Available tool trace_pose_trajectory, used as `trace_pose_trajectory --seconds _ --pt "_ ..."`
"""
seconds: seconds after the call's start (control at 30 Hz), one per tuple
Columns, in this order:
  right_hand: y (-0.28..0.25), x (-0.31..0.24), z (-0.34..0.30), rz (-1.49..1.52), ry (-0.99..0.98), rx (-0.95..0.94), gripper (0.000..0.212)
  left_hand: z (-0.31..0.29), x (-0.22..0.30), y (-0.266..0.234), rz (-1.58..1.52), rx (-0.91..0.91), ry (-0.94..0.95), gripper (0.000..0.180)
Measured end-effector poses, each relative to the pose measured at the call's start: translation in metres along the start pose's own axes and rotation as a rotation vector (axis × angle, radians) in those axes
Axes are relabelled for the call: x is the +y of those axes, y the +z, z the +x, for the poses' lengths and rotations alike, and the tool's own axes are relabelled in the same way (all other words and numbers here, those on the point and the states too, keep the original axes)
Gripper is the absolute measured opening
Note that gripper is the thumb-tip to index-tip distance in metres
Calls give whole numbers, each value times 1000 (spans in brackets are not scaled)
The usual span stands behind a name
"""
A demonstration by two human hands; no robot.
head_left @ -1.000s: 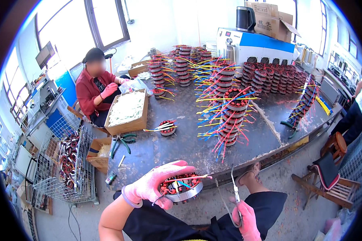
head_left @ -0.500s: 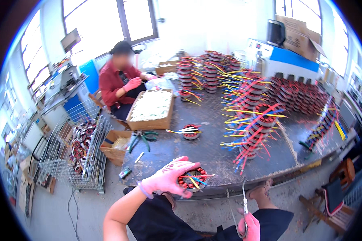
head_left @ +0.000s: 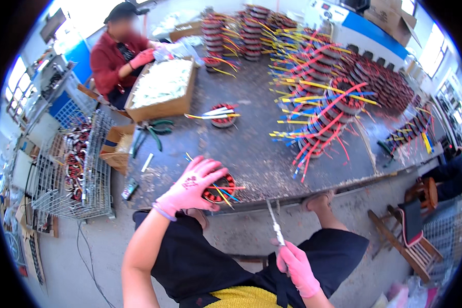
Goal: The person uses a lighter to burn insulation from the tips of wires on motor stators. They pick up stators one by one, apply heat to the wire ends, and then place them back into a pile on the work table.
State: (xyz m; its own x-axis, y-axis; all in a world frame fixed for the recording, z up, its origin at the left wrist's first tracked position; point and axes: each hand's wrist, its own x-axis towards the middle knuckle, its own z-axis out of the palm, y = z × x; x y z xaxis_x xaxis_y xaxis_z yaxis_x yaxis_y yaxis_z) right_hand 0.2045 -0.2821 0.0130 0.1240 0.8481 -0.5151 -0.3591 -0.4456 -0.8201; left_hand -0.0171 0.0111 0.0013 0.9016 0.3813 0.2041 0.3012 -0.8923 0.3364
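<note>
The left hand [head_left: 195, 185], in a pink glove, is partly open, with its thumb and fingers bent around a red coil ring [head_left: 227, 180]. The ring sits at three o'clock in that hand, by the near edge of the dark table [head_left: 256, 164]. I cannot tell if it touches the table. Red, blue and yellow wires poke out of it.

The right hand [head_left: 297, 269] is at four o'clock from the left one. Its pink fingers are curled closed around a thin metal tool [head_left: 276, 226], which points to eleven o'clock.

Now look around from the left hand. At one o'clock, a small ring with white tubes [head_left: 224, 119] lies on the table. At two o'clock stands a tall, leaning stack of rings [head_left: 326, 113] with lots of bright wires. At eleven o'clock are pliers with green handles [head_left: 159, 131], and past them a brown box [head_left: 165, 110] full of white bits. At ten o'clock lies a little white stick [head_left: 147, 162]. Farther off at eleven o'clock, a person in a red shirt [head_left: 105, 59] sits by the box, wearing pink gloves too.
</note>
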Motion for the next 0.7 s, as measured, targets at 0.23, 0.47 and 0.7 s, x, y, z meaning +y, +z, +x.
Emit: trace_pose_trajectory --seconds 0.23,0.47,0.7 --pt "4 4 15 -41 61 -72 38 2 3 -5 -83 -91 -37 95" --pt "8 10 21 -6 92 -100 40 4 4 -12 -15 -85 -3 94" --pt "5 18 23 17 81 -108 40 5 6 -15 -28 -88 -23 91"
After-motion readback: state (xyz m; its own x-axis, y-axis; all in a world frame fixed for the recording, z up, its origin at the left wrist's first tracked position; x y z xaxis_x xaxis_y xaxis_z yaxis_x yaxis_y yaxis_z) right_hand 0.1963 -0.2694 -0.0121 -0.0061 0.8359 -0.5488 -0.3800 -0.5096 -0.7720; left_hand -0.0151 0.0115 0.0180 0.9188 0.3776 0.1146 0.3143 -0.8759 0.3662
